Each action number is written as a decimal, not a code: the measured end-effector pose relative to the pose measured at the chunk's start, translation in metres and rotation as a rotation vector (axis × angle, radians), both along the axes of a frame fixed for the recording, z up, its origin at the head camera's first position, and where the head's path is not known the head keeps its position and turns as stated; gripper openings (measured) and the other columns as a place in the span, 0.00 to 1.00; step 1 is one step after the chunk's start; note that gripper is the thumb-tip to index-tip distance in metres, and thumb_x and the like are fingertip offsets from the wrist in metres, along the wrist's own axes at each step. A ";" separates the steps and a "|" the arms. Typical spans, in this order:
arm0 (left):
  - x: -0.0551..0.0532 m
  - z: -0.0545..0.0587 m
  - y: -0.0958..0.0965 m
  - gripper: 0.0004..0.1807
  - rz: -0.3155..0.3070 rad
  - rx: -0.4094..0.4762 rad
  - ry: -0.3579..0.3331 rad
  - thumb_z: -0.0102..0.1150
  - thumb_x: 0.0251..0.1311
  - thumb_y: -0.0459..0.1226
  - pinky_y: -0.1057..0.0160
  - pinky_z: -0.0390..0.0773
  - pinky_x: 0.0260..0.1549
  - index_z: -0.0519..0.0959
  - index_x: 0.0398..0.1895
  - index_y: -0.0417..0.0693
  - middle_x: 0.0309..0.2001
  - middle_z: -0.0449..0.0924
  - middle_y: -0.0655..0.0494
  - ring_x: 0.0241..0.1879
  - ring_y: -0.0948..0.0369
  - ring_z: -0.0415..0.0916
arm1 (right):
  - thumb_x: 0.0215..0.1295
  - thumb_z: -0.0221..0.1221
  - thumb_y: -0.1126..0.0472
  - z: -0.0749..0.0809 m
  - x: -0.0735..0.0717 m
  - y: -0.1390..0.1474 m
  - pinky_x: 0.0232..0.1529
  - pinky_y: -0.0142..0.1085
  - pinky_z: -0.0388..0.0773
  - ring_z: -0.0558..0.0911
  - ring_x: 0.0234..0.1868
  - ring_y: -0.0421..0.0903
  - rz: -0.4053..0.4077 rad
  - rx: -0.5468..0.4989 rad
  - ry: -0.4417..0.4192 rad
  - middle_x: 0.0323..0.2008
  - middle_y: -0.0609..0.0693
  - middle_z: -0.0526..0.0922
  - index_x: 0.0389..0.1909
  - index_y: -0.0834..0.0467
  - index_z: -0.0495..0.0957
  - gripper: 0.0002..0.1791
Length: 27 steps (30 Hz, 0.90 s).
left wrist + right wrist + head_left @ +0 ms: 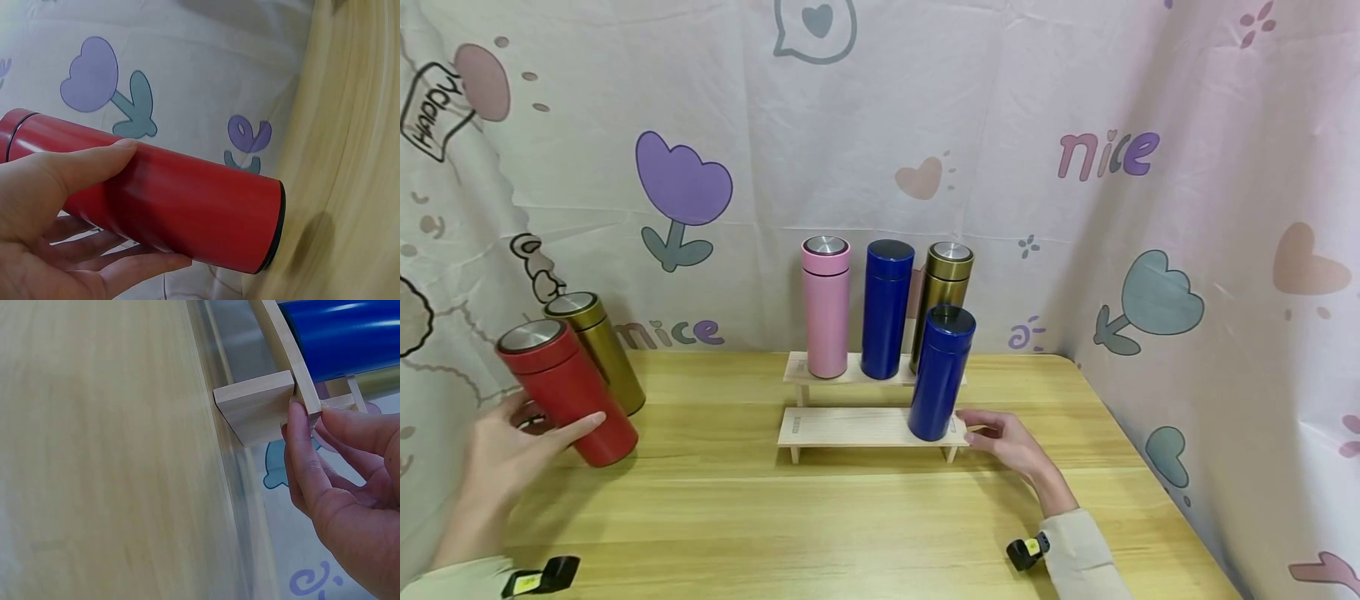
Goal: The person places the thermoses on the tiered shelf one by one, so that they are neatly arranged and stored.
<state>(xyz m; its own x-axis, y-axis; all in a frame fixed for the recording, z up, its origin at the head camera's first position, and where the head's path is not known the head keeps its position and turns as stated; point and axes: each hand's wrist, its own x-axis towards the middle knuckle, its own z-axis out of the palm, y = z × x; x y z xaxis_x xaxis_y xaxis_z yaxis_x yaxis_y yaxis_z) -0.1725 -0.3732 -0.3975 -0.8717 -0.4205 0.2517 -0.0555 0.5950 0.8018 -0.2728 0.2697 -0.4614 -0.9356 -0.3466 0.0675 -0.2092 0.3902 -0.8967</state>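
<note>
My left hand [512, 450] grips a red thermos bottle [568, 392] with a silver lid. The bottle leans to the left, its black base [275, 228] close to the tabletop; whether it touches, I cannot tell. Just behind it stands a gold thermos bottle [610, 358]. My right hand [1007, 442] pinches the right end of the lower board of a two-tier wooden rack [850, 427], seen close in the right wrist view with the board's edge [303, 381] between thumb and fingers. On that lower board, near my right hand, is a blue thermos bottle [938, 383].
The rack's upper tier carries a pink bottle [827, 317], another blue bottle [886, 312] and a second gold bottle [942, 279], partly hidden. A printed curtain [850, 117] hangs behind and beside the wooden table [737, 517].
</note>
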 end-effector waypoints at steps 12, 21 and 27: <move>-0.005 0.013 0.020 0.28 -0.061 -0.030 0.037 0.81 0.51 0.45 0.82 0.74 0.29 0.76 0.53 0.60 0.32 0.73 0.92 0.32 0.87 0.72 | 0.69 0.64 0.65 0.002 0.001 -0.002 0.50 0.24 0.81 0.83 0.59 0.60 -0.016 0.006 -0.002 0.65 0.68 0.78 0.64 0.70 0.76 0.25; -0.010 0.024 0.035 0.36 -0.117 -0.014 0.056 0.80 0.53 0.45 0.83 0.77 0.29 0.74 0.63 0.45 0.36 0.72 0.94 0.33 0.91 0.72 | 0.69 0.64 0.65 0.002 0.001 -0.001 0.50 0.24 0.81 0.83 0.60 0.58 -0.018 0.005 -0.012 0.66 0.68 0.78 0.64 0.69 0.76 0.25; -0.013 0.030 0.047 0.45 -0.138 -0.025 0.011 0.79 0.54 0.48 0.80 0.79 0.29 0.69 0.70 0.36 0.35 0.71 0.92 0.34 0.90 0.71 | 0.70 0.64 0.65 0.002 0.001 -0.001 0.50 0.25 0.81 0.83 0.58 0.57 -0.013 -0.004 -0.020 0.66 0.68 0.78 0.65 0.70 0.76 0.25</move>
<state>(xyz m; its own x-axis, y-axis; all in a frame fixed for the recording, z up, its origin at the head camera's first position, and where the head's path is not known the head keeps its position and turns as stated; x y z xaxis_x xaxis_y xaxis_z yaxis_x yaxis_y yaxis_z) -0.1855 -0.3260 -0.3671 -0.9178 -0.2907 0.2704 0.0367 0.6161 0.7868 -0.2719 0.2685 -0.4595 -0.9412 -0.3342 0.0501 -0.1863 0.3892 -0.9021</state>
